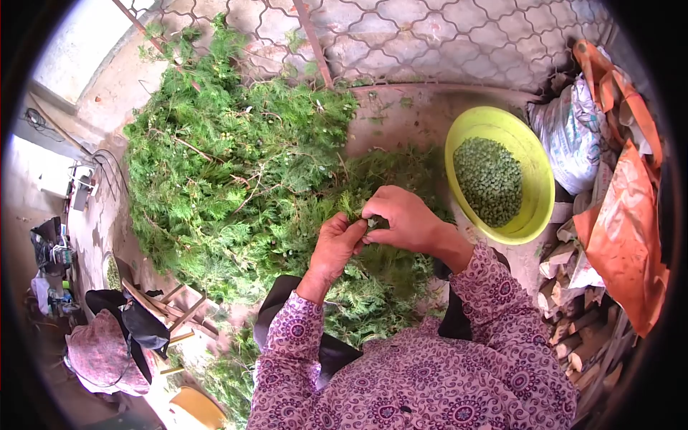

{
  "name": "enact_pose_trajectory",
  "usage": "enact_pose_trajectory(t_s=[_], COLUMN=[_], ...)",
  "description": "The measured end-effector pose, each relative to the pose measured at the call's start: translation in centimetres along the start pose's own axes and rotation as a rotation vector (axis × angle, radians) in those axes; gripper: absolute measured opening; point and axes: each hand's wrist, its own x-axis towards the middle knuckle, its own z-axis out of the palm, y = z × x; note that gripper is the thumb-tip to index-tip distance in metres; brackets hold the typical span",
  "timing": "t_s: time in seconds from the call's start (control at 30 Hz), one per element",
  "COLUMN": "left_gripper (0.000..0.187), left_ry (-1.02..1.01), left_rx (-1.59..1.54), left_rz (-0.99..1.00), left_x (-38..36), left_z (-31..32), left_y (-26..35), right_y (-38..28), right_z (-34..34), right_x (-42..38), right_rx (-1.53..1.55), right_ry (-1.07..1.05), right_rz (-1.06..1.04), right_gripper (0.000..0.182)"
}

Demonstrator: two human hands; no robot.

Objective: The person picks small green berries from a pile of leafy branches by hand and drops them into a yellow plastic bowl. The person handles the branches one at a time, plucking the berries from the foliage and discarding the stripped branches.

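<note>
My left hand [335,247] is closed in a pinch on a small green conifer sprig [347,206], in front of my lap. Right against it, the curled fingers of my right hand [405,217] meet the left fingertips, and what they pinch is too small to make out. Beneath and beyond both hands spreads a large heap of cut green conifer branches [236,165]. To the right of my right hand stands a yellow-green basin [539,175], tilted in view, with many small round green cones [489,179] in it.
Wire mesh [430,36] runs along the far side. Stuffed sacks [570,136], an orange sheet [623,244] and stacked firewood [584,344] line the right. At left are a wooden stool [168,312], a pink patterned cloth [107,351] and a yellow container [197,408].
</note>
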Motion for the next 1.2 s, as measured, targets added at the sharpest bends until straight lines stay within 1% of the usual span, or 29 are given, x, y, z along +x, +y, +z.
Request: enact_pose_trajectory(t_s=[0.13, 0.23, 0.3, 0.33, 0.4, 0.43, 0.47, 0.53, 0.57, 0.6, 0.67, 0.7, 0.77, 0.8, 0.87, 0.9, 1.03, 1.1, 1.13, 1.2], left_gripper=[0.010, 0.011, 0.008, 0.008, 0.004, 0.004, 0.004, 0.005, 0.006, 0.007, 0.008, 0.009, 0.009, 0.009, 0.012, 0.016, 0.016, 0.010, 0.010, 0.011], left_ry=[-0.030, 0.019, -0.023, -0.023, -0.107, -0.107, -0.091, -0.077, -0.062, -0.046, -0.065, -0.084, -0.097, -0.110, -0.125, -0.140, -0.161, -0.131, -0.129, -0.132], left_rx=[0.035, -0.011, 0.030, 0.030, 0.092, 0.092, 0.074, 0.057, 0.017, -0.023, -0.022, -0.022, 0.003, 0.029, 0.031, 0.034, -0.002, -0.009, -0.010, -0.020], left_rz=[-0.028, -0.069, -0.050, -0.050, 0.002, 0.002, -0.024, -0.049, -0.037, -0.026, -0.018, -0.010, -0.010, -0.009, -0.009, -0.009, 0.009, 0.011, 0.012, 0.009], left_x=[-0.1, -0.4, -0.7, -0.8, -1.1, -1.1, -1.2, -1.3, -1.3, -1.4, -1.3, -1.2, -1.2, -1.3, -1.2, -1.2, -1.3, -1.5, -1.5, -1.5], left_z=[-0.4, -0.2, 0.0, 0.1, 0.3, 0.3, 0.3, 0.5, 0.6, 0.6, 0.3, 0.2, 0.4, 0.5, 0.2, 0.1, -0.1, 0.3, 0.2, 0.2], left_y=[-0.2, 0.4, 1.1, 1.3, 1.7, 1.8, 1.9, 2.0, 2.0, 2.0, 1.8, 1.7, 1.7, 1.7, 1.6, 1.6, 1.5, 1.8, 1.9, 2.0], right_y=[-0.2, -0.2, -0.5, -0.4, 0.0, 0.1, 0.0, -0.1, 0.4, 0.5, 0.5, 0.9, 2.0, 1.7, 1.1, 0.9, 0.7, 0.6, 0.6, 0.4], right_z=[0.3, 0.2, -1.1, -1.6, -2.6, -3.3, -3.7, -4.4, -4.4, -4.4, -4.4, -3.9, -2.7, -2.6, -2.6, -2.4, -2.2, -2.2, -2.1, -2.1], right_x=[-0.1, -0.2, 0.0, 0.2, 0.6, 0.6, 0.6, 0.5, 0.4, 0.5, 0.7, 0.6, 0.3, 0.3, 0.6, 0.8, 0.9, 0.8, 0.8, 0.8], right_rx=[-0.031, -0.021, 0.208, 0.207, 0.575, 0.788, 0.788, 1.051, 1.019, 1.020, 0.779, 0.779, 0.610, 0.610, 0.570, 0.629, 0.552, 0.606, 0.606, 0.634], right_ry=[-0.035, -0.047, -0.172, -0.172, -0.120, -0.100, -0.100, 0.017, -0.028, -0.027, -0.143, -0.143, -0.256, -0.256, -0.429, -0.470, -0.483, -0.434, -0.436, -0.361], right_rz=[0.038, 0.043, 0.216, 0.216, 0.373, 0.462, 0.462, 0.603, 0.581, 0.581, 0.622, 0.623, 0.397, 0.398, 0.410, 0.423, 0.384, 0.389, 0.388, 0.366], right_gripper=[0.024, 0.019, 0.014, 0.014, 0.008, 0.008, 0.008, 0.013, 0.017, 0.017, 0.020, 0.020, 0.029, 0.029, 0.034, 0.034, 0.034, 0.033, 0.033, 0.031])
